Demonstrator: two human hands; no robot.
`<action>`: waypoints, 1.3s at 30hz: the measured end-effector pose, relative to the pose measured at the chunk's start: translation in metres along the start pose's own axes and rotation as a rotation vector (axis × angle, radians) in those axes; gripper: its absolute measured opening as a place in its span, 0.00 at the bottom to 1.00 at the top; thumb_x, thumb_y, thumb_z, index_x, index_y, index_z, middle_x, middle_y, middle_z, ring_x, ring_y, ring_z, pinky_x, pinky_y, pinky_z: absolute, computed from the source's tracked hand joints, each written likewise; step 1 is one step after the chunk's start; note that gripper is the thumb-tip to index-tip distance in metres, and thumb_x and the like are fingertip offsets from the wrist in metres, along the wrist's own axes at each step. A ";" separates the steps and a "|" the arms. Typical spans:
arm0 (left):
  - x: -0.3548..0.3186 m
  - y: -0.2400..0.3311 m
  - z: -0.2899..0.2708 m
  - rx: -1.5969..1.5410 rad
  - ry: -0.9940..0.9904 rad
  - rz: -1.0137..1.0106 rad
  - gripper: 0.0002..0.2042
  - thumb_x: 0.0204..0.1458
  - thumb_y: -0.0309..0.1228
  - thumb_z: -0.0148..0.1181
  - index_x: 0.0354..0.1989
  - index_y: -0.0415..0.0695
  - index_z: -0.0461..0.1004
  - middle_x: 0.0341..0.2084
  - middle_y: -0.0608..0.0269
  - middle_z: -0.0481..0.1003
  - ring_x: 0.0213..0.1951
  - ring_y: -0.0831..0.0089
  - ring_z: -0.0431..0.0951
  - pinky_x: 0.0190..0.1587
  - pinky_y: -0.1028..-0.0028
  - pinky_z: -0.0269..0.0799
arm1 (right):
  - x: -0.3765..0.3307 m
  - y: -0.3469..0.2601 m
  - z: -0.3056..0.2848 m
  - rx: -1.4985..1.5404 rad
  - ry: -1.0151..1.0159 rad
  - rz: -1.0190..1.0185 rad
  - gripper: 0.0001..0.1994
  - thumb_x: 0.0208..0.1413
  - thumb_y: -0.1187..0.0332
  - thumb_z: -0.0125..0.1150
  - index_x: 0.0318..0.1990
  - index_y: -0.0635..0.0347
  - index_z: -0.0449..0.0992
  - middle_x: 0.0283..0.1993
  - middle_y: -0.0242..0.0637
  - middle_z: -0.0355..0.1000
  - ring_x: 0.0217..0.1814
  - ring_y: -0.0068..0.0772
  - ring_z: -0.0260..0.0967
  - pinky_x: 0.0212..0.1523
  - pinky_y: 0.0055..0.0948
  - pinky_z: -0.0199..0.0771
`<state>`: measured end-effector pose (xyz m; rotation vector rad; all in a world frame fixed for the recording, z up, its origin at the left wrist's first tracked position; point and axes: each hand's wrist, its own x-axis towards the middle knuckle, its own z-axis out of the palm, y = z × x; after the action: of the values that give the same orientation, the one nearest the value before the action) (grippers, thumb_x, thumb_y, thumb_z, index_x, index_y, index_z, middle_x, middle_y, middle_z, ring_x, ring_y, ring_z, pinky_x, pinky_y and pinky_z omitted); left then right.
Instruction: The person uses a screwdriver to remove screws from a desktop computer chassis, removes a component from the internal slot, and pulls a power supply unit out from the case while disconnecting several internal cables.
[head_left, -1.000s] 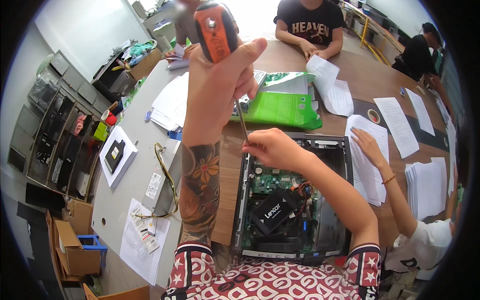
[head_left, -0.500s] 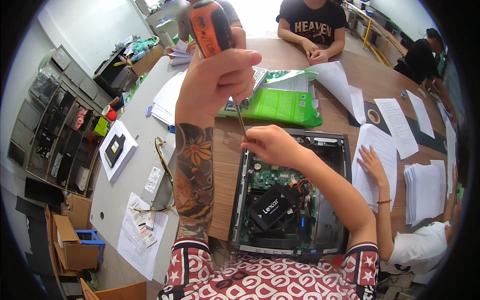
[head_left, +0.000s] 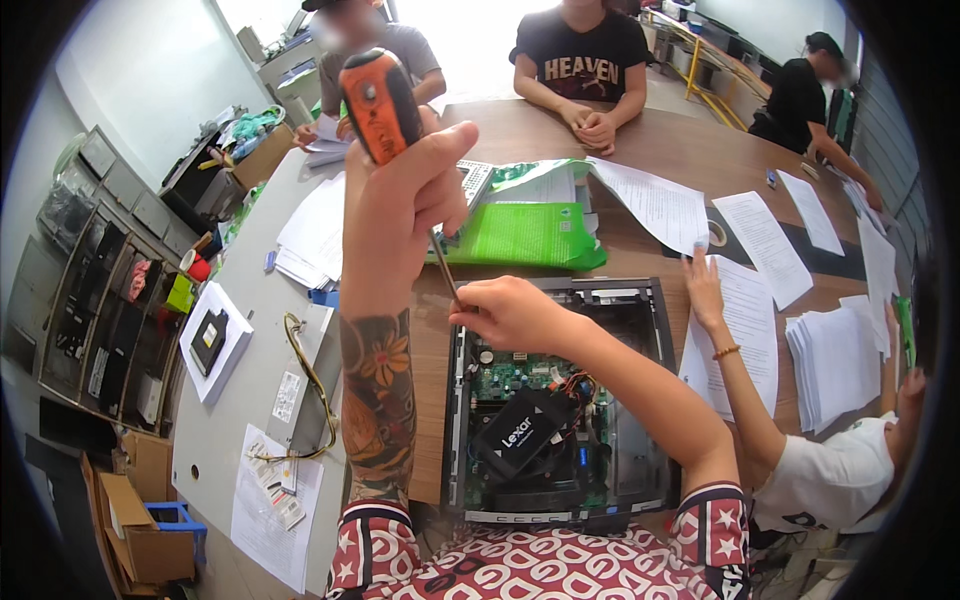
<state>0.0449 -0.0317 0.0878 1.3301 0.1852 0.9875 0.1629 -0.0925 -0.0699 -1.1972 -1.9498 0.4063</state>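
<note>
My left hand is raised and wrapped round the orange and black handle of a screwdriver. Its thin metal shaft slants down to the fingers of my right hand, which pinch it at the tip. Any small part between those fingertips is hidden. Below my right hand and forearm lies an open black computer case. Inside it are a green circuit board, a black solid-state drive lying at an angle, and bundled coloured wires.
A green plastic package lies beyond the case. To the left are a metal power supply with cables and a white box bearing a black part. Papers and a person's hand are close on the right. Other people sit across the table.
The view has shifted, so the table and case appear further left and lower. Both my hands keep their hold. The neighbour's hand on the right has moved to the paper's far edge.
</note>
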 end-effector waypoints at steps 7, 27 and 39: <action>-0.006 -0.002 0.010 0.153 0.141 0.101 0.10 0.49 0.24 0.62 0.24 0.42 0.65 0.07 0.72 0.59 0.07 0.82 0.55 0.12 0.77 0.53 | -0.001 -0.005 -0.001 0.017 -0.039 0.038 0.10 0.60 0.64 0.58 0.32 0.62 0.71 0.30 0.45 0.72 0.34 0.54 0.71 0.35 0.46 0.70; 0.006 -0.019 0.021 0.375 0.430 0.294 0.13 0.48 0.27 0.66 0.20 0.44 0.65 0.09 0.75 0.58 0.10 0.83 0.56 0.15 0.78 0.56 | -0.004 -0.005 0.003 -0.021 -0.019 0.051 0.08 0.61 0.65 0.55 0.35 0.61 0.72 0.33 0.45 0.75 0.38 0.52 0.74 0.38 0.44 0.72; 0.019 -0.012 -0.009 0.231 0.283 0.129 0.11 0.51 0.28 0.64 0.23 0.41 0.68 0.09 0.69 0.63 0.09 0.75 0.63 0.15 0.70 0.60 | -0.006 -0.012 0.007 -0.108 -0.099 0.115 0.28 0.64 0.55 0.52 0.62 0.68 0.59 0.54 0.57 0.70 0.51 0.59 0.71 0.50 0.47 0.72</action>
<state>0.0564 -0.0111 0.0822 1.4198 0.4443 1.2935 0.1521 -0.1023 -0.0694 -1.3871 -2.0147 0.4313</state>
